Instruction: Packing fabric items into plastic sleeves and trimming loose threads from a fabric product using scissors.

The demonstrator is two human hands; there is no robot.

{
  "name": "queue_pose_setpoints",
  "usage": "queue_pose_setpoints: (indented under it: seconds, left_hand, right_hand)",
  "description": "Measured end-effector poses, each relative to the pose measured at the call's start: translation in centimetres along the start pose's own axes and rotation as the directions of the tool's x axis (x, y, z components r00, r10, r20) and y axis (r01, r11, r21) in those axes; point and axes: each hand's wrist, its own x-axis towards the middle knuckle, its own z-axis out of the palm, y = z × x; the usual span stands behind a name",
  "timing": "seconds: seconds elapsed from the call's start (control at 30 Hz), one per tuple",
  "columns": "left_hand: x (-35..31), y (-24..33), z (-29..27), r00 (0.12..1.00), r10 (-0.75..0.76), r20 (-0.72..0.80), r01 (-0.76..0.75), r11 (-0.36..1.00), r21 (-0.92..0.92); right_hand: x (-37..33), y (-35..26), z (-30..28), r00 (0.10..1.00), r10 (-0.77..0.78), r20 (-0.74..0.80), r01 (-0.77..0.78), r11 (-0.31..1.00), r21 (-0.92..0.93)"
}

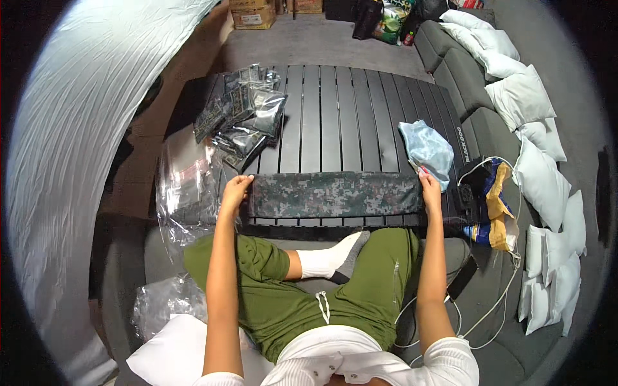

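cloth in a dark digital-camouflage print (335, 195) lies in a long, flat strip along the near edge of a black slatted table (329, 116), stretched from one hand to the other. the left hand (238, 190) pinches its far left corner between thumb and fingers; the right hand (430, 188) grasps the opposite end near its far corner. a small red bit shows by the right fingertips, too small to make out.

just beyond the right hand a pale blue, shiny fabric piece (427, 149) sits crumpled on the table. on the far left of the tabletop, camouflage packets in clear wrapping (241, 106) lie in an overlapping heap, and clear plastic bags (187, 177) spread below them, hanging over the table's near left corner.

the person sits with legs folded, in olive green trousers (270, 315) and a white sock with grey parts (322, 260), close to the table. to the right, a blue and yellow bag (499, 209) stands near a loose white cable (505, 299), and white pillows (523, 96) line the grey sofa (460, 83). a pale grey sheet (96, 161) hangs at the left; cardboard boxes (253, 16) stand at the far end.
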Motion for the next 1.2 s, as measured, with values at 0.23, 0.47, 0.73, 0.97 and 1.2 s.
queue_pose_setpoints:
  seconds: [0.23,0.47,0.73,0.97,1.2]
  left_hand:
    - [-1.4,0.7,-0.2,0.996,-0.083,0.029,0.086,0.988,-0.126]
    - [-1.7,-0.1,-0.7,0.983,0.044,-0.178,-0.012,0.984,0.179]
    - [-1.2,-2.4,-0.3,0.918,0.261,-0.3,-0.146,0.923,0.356]
    - [-2.9,-0.7,2.7,0.837,0.366,-0.407,-0.154,0.871,0.466]
    - [-2.8,-1.5,3.5,0.758,0.442,-0.48,-0.248,0.876,0.414]
  right_hand:
    - [0.5,0.6,0.9,0.993,-0.055,-0.105,0.028,0.968,-0.248]
    - [-0.3,-1.3,2.4,0.96,-0.188,-0.21,0.108,0.933,-0.342]
    - [-0.4,-1.3,2.9,0.942,-0.249,-0.225,0.133,0.894,-0.429]
    - [-1.5,-1.6,3.6,0.934,-0.238,-0.268,0.028,0.794,-0.607]
    - [-1.5,-1.1,4.0,0.923,-0.261,-0.282,0.051,0.81,-0.584]
